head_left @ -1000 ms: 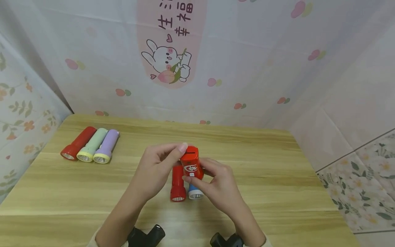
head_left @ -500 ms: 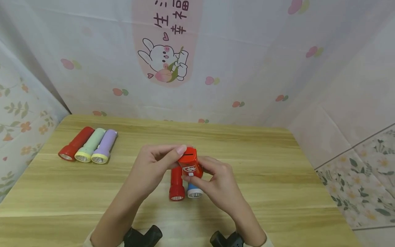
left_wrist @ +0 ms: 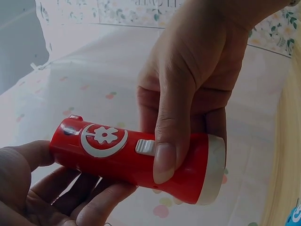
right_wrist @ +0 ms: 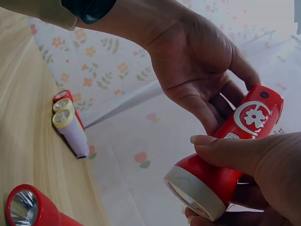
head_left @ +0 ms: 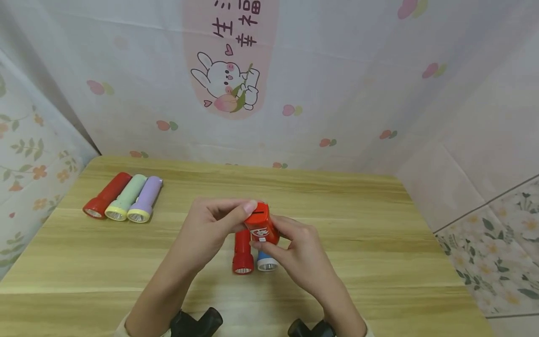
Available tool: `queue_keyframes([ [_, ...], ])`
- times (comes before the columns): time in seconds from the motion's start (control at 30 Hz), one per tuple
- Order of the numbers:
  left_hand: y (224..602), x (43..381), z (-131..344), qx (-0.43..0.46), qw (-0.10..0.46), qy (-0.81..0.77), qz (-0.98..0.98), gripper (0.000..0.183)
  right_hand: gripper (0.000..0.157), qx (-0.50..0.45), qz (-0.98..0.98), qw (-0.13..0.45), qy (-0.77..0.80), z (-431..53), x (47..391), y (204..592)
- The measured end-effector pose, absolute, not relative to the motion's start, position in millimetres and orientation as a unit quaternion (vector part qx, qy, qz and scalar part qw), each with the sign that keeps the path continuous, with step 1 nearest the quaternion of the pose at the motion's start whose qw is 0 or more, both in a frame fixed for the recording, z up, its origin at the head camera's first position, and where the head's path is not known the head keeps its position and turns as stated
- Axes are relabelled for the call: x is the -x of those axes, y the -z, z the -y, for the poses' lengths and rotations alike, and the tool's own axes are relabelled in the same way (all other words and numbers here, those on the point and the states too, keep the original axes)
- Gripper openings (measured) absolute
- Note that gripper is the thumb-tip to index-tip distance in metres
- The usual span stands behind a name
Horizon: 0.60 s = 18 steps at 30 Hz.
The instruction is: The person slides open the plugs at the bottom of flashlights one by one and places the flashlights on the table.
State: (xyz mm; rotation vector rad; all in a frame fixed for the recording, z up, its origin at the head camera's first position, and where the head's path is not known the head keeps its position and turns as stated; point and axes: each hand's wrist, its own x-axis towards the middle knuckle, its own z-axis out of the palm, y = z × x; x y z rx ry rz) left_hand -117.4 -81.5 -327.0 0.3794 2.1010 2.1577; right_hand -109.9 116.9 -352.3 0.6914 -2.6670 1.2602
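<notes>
Both hands hold a red flashlight (head_left: 264,224) above the middle of the table, its slotted tail end tilted up toward the head camera. My right hand (head_left: 301,245) grips the body near the head end; its thumb lies beside the white switch (left_wrist: 145,147). At the tail end, the thumb and fingers of my left hand (head_left: 210,229) hold the rim. A white flower emblem (right_wrist: 254,117) and a white head ring (right_wrist: 195,190) show on it. Beneath the hands, a second red flashlight (head_left: 243,260) and a blue flashlight (head_left: 267,264) with a white ring lie side by side, partly hidden.
At the table's far left, a red flashlight (head_left: 107,195), a green one (head_left: 126,197) and a purple one (head_left: 145,199) lie in a close row. The wood-grain table (head_left: 358,248) meets a printed cloth (head_left: 337,93) at the back.
The held flashlight's tail end has dipped slightly, and my left hand has lowered a little with it. Both hands keep their hold; the flashlights on the table stay put.
</notes>
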Motion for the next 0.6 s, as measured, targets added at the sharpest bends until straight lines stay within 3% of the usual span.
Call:
queue_keyframes([
  [0.6,328.1,114.8,77.9,-0.130,0.040,-0.699,-0.702,0.026,0.035,-0.227,0.879,0.041,-0.417,-119.9,109.9,351.3],
])
